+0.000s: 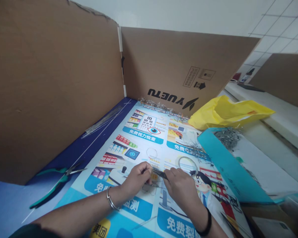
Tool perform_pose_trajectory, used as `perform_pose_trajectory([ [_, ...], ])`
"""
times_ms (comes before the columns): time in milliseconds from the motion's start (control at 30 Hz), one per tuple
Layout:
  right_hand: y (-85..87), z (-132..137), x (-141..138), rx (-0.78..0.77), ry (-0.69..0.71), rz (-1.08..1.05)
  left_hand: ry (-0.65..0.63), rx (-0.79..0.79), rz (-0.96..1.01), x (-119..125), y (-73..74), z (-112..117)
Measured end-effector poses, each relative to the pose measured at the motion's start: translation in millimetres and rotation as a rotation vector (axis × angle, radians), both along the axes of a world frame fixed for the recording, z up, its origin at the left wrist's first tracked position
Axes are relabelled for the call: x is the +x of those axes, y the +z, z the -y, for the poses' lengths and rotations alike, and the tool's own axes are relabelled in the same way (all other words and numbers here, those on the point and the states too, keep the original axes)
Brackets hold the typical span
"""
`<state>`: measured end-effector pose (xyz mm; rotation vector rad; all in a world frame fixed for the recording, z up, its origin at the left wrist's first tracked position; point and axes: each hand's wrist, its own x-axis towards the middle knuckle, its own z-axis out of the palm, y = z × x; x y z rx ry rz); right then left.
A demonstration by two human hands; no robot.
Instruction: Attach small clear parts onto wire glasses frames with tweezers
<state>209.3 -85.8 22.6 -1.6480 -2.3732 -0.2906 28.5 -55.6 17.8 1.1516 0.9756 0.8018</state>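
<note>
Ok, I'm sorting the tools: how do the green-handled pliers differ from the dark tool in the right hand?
The pliers lie on the table; the dark tool is held in the right hand. The pliers' handles show, spread apart; the dark tool's grip is mostly hidden in the hand.

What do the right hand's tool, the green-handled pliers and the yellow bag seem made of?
Tool in the right hand: probably metal, dark with greyish highlights. Green-handled pliers: greyish, probably metal head; smooth grips, likely plastic. Yellow bag: creased, faintly shiny, perhaps thin plastic.
</note>
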Motion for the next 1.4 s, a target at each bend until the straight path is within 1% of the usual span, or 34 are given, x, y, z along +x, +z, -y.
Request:
perform_pose_trajectory([
  [400, 2.4, 0.3, 0.8, -0.012, 0.003, 0.004, 0.000, -0.011, 0.002, 0.2, -5.8, -0.7],
  [533, 0.6, 0.4, 1.8, -0.004, 0.009, 0.014, -0.006, -0.021, 0.000, -0.2, -3.5, 0.1],
  [733, -2.3, 0.3, 0.7, 0.053, -0.007, 0.023, 0.012, -0.002, -0.005, -0.3, 2.1, 1.2],
  [867, -1.9, 0.4, -0.4, 0.074, -0.007, 0.014, 0.028, -0.006, -0.003, -0.1, 0.0, 1.1],
  [1000, -1.2, 1.3, -0.8, 0.079, -0.014, 0.013, 0.030, 0.022, -0.003, -0.6, -2.7, 0.1],
  [1133, -2.1, 1.5, -0.8, 0.069, -0.019, 0.012, 0.023, 0.032, 0.005, -1.5, -1.2, 0.3],
  [1267, -3.4, 1.2, -0.7, 0.067, -0.013, 0.010, 0.016, 0.010, 0.019, -1.5, 0.3, 1.3],
  [1400, -3.3, 1.2, -0.7, 0.062, -0.015, 0.008, 0.012, -0.012, 0.040, -1.3, -1.2, 1.4],
])
